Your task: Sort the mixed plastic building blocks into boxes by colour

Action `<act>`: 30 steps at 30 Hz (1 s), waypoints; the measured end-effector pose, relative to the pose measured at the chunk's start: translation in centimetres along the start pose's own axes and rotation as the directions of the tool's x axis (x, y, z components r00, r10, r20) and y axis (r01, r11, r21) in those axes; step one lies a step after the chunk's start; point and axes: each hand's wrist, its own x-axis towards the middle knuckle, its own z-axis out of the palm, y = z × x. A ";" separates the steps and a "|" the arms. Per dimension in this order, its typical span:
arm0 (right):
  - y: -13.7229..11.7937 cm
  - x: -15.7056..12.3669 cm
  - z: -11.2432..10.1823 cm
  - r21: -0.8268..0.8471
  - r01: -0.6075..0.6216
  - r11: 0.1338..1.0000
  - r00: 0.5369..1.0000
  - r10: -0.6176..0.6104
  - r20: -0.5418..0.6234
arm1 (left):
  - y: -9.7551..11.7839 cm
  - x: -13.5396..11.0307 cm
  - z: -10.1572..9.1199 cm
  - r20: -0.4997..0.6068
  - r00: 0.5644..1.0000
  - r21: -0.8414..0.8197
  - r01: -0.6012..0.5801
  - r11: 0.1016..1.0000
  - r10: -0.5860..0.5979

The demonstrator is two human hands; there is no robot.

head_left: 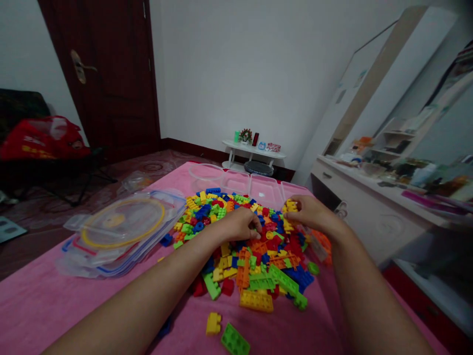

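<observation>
A wide heap of toy building bricks (221,249) in red, yellow, green, blue and orange covers the middle of a pink cloth. My left hand (240,224) reaches into the heap with its fingers curled down; whatever lies between the fingertips is hidden. At the heap's right side, my right hand (310,213) is closed on yellow bricks (290,207), gripped between thumb and fingers. Nearest to me, a yellow brick (213,324) and a long green brick (235,339) lie apart from the heap. A long yellow brick (256,301) rests along its front edge.
Clear plastic containers (265,190) stand in a row behind the heap. Stacked lids (121,231) with coloured rims lie to the left. An orange mesh (323,244) is by my right forearm. A cluttered dresser (373,197) stands at the right, a low white table (254,148) by the wall.
</observation>
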 end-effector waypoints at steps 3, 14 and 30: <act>-0.5 3.6 -0.5 -0.002 -0.099 0.995 0.982 0.098 -0.164 | 0.1 -0.1 -0.1 -0.014 1.000 0.010 -0.010 1.000 0.011; -0.9 4.8 5.0 -0.043 -0.084 0.996 0.984 0.076 -0.158 | -0.2 0.3 -0.9 -0.328 0.945 0.017 0.022 1.000 -0.015; -1.8 1.5 6.0 -0.109 0.028 0.994 0.999 -0.026 0.027 | -3.2 6.6 -3.4 -0.180 0.958 0.456 0.283 0.844 -0.224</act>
